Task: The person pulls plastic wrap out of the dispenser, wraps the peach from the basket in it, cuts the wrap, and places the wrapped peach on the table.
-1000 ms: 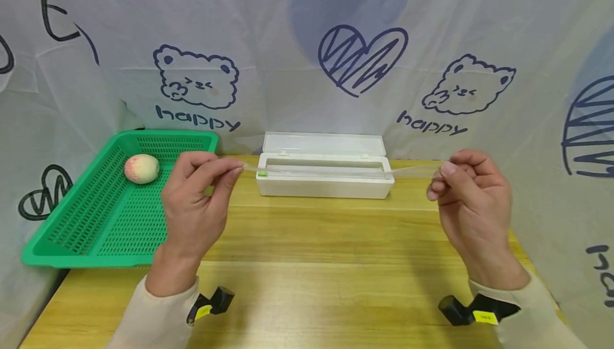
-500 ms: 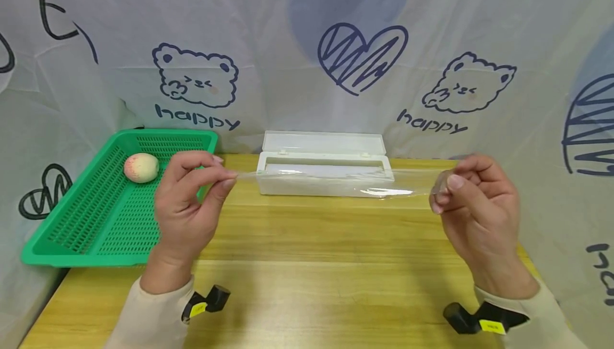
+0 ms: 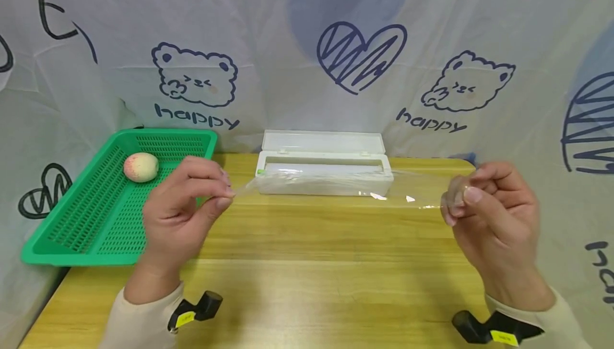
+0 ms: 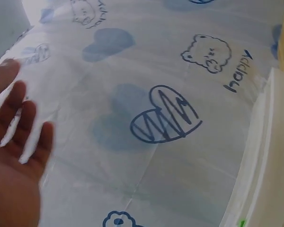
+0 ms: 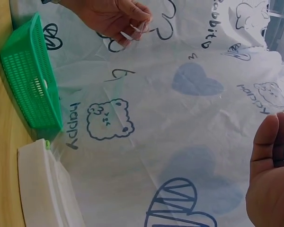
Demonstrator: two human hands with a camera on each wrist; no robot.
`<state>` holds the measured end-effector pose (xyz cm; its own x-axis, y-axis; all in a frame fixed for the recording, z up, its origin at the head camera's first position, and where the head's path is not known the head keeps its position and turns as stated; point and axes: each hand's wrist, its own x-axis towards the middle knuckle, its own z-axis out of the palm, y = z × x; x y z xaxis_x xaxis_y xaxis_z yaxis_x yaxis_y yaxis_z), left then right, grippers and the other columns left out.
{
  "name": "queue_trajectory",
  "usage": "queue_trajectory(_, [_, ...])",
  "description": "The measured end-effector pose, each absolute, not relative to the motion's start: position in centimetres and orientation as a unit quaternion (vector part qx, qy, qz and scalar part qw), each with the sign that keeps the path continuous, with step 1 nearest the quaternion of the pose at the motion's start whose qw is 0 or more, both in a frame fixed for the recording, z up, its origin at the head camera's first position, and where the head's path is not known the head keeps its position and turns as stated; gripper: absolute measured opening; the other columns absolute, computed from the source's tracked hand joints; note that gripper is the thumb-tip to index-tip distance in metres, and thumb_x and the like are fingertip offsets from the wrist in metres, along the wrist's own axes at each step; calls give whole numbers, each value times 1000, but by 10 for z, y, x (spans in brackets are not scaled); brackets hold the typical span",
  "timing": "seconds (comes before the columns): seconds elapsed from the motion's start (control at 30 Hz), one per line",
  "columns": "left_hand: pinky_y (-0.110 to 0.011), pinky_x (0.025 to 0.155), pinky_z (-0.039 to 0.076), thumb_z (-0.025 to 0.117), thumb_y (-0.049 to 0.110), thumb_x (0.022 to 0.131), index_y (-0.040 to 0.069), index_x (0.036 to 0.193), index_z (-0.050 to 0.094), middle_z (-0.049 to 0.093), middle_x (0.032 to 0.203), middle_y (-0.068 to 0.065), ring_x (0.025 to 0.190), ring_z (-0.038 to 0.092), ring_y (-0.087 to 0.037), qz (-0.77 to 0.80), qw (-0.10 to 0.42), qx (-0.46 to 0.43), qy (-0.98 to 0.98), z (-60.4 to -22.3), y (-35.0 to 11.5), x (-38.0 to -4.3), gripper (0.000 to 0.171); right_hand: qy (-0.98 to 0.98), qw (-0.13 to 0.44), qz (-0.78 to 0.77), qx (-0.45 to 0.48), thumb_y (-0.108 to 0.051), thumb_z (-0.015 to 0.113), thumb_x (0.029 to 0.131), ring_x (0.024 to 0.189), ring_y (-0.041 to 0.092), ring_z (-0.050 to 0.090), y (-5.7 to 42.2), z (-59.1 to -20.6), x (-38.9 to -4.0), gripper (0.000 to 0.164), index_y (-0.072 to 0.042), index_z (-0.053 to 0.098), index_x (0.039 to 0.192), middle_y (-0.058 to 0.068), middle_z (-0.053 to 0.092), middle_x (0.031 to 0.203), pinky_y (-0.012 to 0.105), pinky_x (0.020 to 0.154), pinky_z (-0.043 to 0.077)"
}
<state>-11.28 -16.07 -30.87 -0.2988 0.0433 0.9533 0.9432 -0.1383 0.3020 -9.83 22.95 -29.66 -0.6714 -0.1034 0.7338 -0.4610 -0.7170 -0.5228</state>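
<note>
A sheet of clear plastic wrap (image 3: pixel 331 186) stretches between both hands, in front of a white wrap dispenser box (image 3: pixel 326 186) whose lid stands raised at the back. My left hand (image 3: pixel 184 213) pinches the sheet's left edge between thumb and fingers, where it gathers to a narrow point. On the other side my right hand (image 3: pixel 496 221) pinches the right edge, thumb over the curled fingers, with film lying across them. A white roll (image 3: pixel 331 168) shows inside the box, and a green slider (image 3: pixel 261 171) sits at its left end.
A green plastic basket (image 3: pixel 115 260) stands at the left with a pale pink peach (image 3: pixel 141 167) in it. Behind the box hangs a printed cloth (image 3: pixel 273 88). The wooden table (image 3: pixel 326 285) spreads in front of the box.
Both hands have come nearer the person and lower, and slightly further apart. The wrap has drawn out from a narrow strip over the box into a wider sheet.
</note>
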Motion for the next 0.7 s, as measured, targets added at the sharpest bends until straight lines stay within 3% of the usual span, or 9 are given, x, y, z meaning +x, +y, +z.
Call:
queue_trajectory(0.13, [-29,87,50,73,-5,95,-4,95,75,67,98,-11,97,59,-22,-630,211,-484,-570,-313,-182,-103,2,-361,68,827,425,25,32,97,70,31,46,232,-304,-93,27,20,53,114,25,66,86,35,57,37])
queue_trajectory(0.27, [-31,81,48,73,-14,89,5,100,75,68,96,-5,96,59,-18,-582,72,-508,-631,-319,-204,-93,21,-387,3,793,471,26,34,96,69,28,42,240,-317,-87,30,20,52,119,21,57,85,34,57,32])
queue_trajectory(0.4, [-29,79,51,76,-12,87,19,102,76,71,97,4,94,60,-12,-505,-42,-512,-693,-322,-214,-81,35,-466,-82,727,498,30,39,92,64,25,42,257,-333,-80,34,15,53,118,17,48,82,34,50,35])
queue_trajectory(0.57, [-25,82,54,78,12,95,31,100,77,72,97,16,93,62,-6,-443,-129,-479,-747,-326,-214,-68,20,-572,-168,659,458,35,46,84,63,27,46,279,-353,-69,43,5,56,113,15,52,85,39,47,41])
queue_trajectory(0.7, [-23,83,54,76,23,98,31,98,78,71,96,17,93,62,-1,-407,-154,-492,-754,-334,-210,-63,8,-626,-211,614,432,34,53,84,68,27,52,289,-363,-60,42,1,58,109,13,57,88,39,54,47])
